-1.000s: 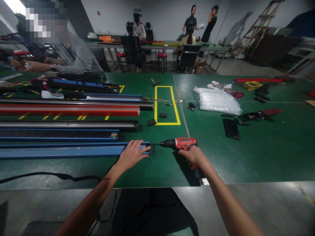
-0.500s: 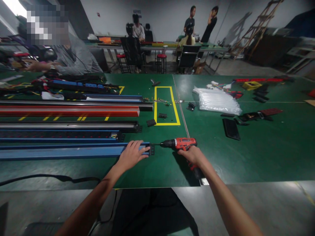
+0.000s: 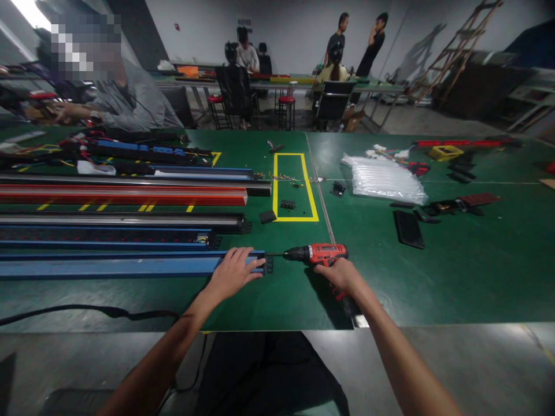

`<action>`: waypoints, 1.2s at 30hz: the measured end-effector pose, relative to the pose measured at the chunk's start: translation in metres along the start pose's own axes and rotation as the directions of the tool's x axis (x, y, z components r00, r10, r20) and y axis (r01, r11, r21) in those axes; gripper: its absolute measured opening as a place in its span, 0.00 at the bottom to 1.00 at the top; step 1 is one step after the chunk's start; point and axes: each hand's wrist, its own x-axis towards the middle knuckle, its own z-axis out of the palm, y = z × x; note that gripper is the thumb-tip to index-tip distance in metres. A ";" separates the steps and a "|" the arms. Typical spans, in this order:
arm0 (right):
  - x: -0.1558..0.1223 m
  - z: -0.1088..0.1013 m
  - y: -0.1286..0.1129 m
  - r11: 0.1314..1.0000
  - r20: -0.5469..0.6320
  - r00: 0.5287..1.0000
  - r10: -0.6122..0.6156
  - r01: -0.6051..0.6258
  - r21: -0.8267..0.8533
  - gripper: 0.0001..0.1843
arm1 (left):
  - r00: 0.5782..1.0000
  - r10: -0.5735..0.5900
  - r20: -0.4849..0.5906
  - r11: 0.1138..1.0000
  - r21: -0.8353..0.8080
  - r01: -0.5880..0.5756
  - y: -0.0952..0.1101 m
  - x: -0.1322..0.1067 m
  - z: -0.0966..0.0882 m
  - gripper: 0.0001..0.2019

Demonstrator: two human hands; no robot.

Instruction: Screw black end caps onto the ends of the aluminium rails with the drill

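Observation:
My left hand (image 3: 234, 270) grips the right end of a long blue channel profile (image 3: 130, 267), fingers across its top and thumb along the near side. A black end cap (image 3: 269, 265) with slots sits at that end of the profile. In my right hand (image 3: 340, 274) is a red and black cordless drill (image 3: 327, 252), held by its handle and lying level. Its long bit (image 3: 274, 254) points left and reaches the far corner of the end cap. Whether the bit sits in a screw is too small to tell.
Behind the blue profile lie more profiles, one of them orange (image 3: 173, 195). Loose screws (image 3: 284, 177) and black end pieces (image 3: 267, 216) lie around a yellow taped rectangle. To the right are a clear plastic bundle (image 3: 385, 180) and a phone (image 3: 408, 229). A co-worker (image 3: 143, 98) sits across at left.
My hands, the drill and the blue profile keep the same pose. The view has shifted very slightly. The co-worker's hands at the left have moved a little.

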 end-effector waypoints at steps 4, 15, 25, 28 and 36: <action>0.001 0.001 0.002 1.000 -0.004 1.000 -0.011 0.011 0.004 0.16 | 1.000 -0.002 -0.007 1.000 -0.009 0.002 0.000 0.000 0.001 0.21; 0.002 0.002 0.003 1.000 -0.005 1.000 -0.009 0.009 0.011 0.15 | 1.000 -0.009 -0.014 0.999 -0.047 0.009 -0.001 -0.002 0.003 0.20; 0.001 0.001 0.002 1.000 0.003 1.000 0.009 -0.009 0.006 0.16 | 1.000 -0.001 -0.009 0.999 -0.033 0.000 0.000 0.000 0.001 0.20; 0.001 0.002 0.002 1.000 -0.001 1.000 0.002 -0.002 0.016 0.15 | 1.000 -0.003 -0.010 0.999 -0.037 0.003 0.000 0.000 0.000 0.20; 0.002 0.001 0.002 1.000 -0.013 1.000 -0.006 0.006 0.005 0.15 | 1.000 -0.001 -0.015 0.999 -0.032 0.000 0.000 0.000 -0.001 0.20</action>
